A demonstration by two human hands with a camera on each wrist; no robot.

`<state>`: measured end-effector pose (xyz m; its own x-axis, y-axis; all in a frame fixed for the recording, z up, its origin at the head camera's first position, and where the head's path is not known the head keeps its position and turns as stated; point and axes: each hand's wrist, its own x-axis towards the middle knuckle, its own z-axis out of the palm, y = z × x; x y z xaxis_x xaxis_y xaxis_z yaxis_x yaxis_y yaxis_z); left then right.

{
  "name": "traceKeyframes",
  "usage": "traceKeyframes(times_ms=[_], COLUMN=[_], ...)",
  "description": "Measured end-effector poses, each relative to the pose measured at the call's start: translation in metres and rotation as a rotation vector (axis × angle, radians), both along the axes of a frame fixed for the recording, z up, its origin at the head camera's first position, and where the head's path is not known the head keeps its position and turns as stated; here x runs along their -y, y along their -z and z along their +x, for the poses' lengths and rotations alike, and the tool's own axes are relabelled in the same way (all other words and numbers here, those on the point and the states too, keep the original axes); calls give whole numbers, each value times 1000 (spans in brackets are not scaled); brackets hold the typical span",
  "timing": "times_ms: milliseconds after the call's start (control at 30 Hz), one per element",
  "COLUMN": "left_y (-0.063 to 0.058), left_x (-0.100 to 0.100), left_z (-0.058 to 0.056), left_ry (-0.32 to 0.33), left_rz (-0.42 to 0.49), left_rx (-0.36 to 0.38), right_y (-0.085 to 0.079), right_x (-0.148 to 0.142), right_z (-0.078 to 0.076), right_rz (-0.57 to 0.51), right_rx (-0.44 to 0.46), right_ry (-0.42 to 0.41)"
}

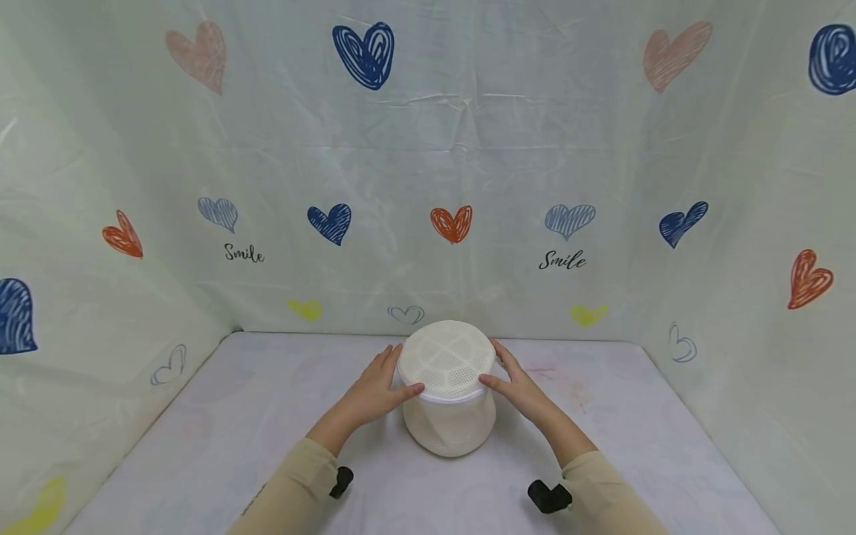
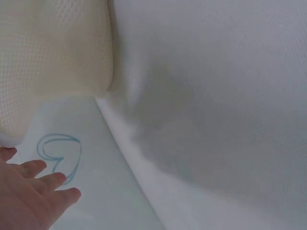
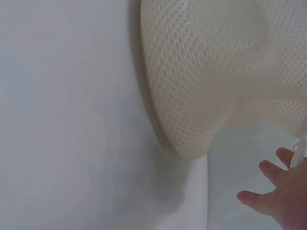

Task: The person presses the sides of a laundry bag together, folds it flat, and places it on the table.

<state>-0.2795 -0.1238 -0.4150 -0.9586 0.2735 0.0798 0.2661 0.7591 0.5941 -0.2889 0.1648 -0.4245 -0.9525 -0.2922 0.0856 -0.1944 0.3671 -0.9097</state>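
Note:
A cream mesh laundry bag (image 1: 449,423), with a round mesh top and a white band round its upper edge, stands on the table in front of me. In the head view my left hand (image 1: 377,386) touches its left side, thumb at the front of the band. My right hand (image 1: 524,386) touches the other side, its thumb also at the front edge. Both wrist views show the lower fingers straight and spread, apart from the mesh wall. A white strip (image 3: 300,152) hangs by the right fingers. Fingertips behind the bag are partly hidden.
The bag stands on a pale table (image 1: 221,446). Behind and on both sides hangs a white curtain (image 1: 515,148) printed with hearts and "Smile". Black wrist pieces (image 1: 550,496) show below the beige sleeves (image 1: 611,494).

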Motion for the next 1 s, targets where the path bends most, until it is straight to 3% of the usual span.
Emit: traceKeyframes(times_ms=[333,1000], left_y=[2,3], left_x=[-4,-9], left_z=[0,4], left_ry=[7,1], left_rz=[8,-8], left_rx=[-27,-15], right_y=[2,2], right_x=[0,-1], right_z=[6,8], right_rz=[10,20], right_rx=[-47,-42], right_ry=[12,30])
